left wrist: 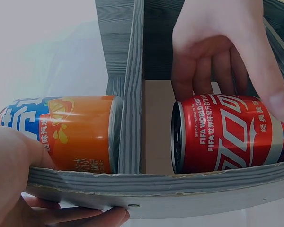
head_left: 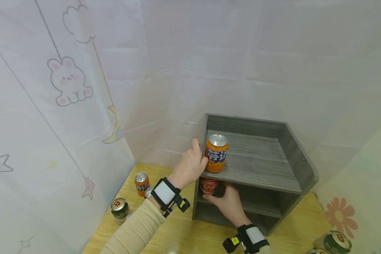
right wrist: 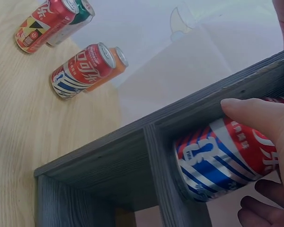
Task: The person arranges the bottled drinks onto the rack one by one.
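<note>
Left grip: the orange can (head_left: pixel 216 153) is clasped from its left side by the left hand (head_left: pixel 188 167), thumb and fingers curled round its wall; in the left wrist view the thumb pad is seen pressed on the label (left wrist: pixel 61 135).
Right grip: the red can (head_left: pixel 208 185) is held by the right hand (head_left: pixel 230 203), fingers wrapped over it; in the right wrist view a thumb (right wrist: pixel 262 118) lies across its side (right wrist: pixel 222 161).
Orange can position: it stands upright on the top board of the grey shelf unit (head_left: pixel 292 155), at the front left corner, close to the left side wall.
Red can position: it is placed on the middle shelf, directly beneath the orange can, just inside the left wall; whether its base is fully seated cannot be told.
Step in hand: both cans are judged to be at the point of being set down on the shelves, one per level, with neither yet released.
Next move: a clean release would be called for, fingers opened sideways so that neither can is tipped, and the right hand drawn out without the shelf edge being knocked.
Surroundings: more cans (head_left: pixel 141 183) are left on the wooden table (head_left: pixel 184 233) beside the unit, with another can (head_left: pixel 337 242) at the far right; a white curtain printed with a rabbit (head_left: pixel 69 83) hangs behind.
</note>
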The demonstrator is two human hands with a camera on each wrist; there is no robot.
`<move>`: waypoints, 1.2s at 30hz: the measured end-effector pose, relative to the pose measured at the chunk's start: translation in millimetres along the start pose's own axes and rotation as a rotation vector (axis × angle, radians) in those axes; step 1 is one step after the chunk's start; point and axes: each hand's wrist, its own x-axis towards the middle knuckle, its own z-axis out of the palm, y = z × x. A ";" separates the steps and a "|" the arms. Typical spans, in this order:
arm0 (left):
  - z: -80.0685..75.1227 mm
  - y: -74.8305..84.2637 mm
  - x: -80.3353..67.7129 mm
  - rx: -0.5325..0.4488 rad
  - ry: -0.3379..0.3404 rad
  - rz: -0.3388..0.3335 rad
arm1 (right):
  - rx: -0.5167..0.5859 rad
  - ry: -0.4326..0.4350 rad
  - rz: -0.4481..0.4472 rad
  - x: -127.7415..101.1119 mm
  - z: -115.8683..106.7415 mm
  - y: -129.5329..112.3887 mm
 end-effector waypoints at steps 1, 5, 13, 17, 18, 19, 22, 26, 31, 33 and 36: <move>-0.3 0.1 0.1 -0.002 -0.001 0.001 | -0.002 0.002 0.008 -0.6 -1.8 -0.5; -0.6 0.2 0.5 -0.002 -0.006 -0.001 | -0.019 0.002 0.041 -3.3 -8.2 -3.1; -0.5 0.5 1.0 -0.011 -0.017 -0.013 | -0.042 -0.017 0.051 -13.9 -21.5 -4.3; -0.6 1.0 1.0 -0.016 -0.022 -0.018 | -0.053 -0.017 0.046 -20.8 -29.3 -3.8; -0.7 1.1 1.0 -0.016 -0.023 -0.020 | -0.055 -0.017 0.046 -22.6 -31.4 -3.8; -0.6 1.0 1.0 -0.015 -0.024 -0.022 | -0.058 -0.016 0.049 -24.6 -33.6 -4.0; -0.6 0.8 0.7 -0.016 -0.025 -0.023 | -0.069 -0.017 0.058 -29.6 -38.7 -2.8; -0.7 0.7 0.2 -0.013 -0.021 -0.019 | -0.079 -0.006 0.049 -36.2 -43.5 -0.7; -0.8 1.1 -0.1 -0.008 -0.025 -0.022 | -0.103 0.019 0.043 -45.6 -49.6 -1.1; -0.9 1.2 -0.1 -0.005 -0.025 -0.024 | -0.114 0.025 0.055 -49.6 -52.9 -1.5; -1.1 1.3 0.0 -0.006 -0.024 -0.028 | -0.128 0.032 0.082 -55.3 -59.1 -2.7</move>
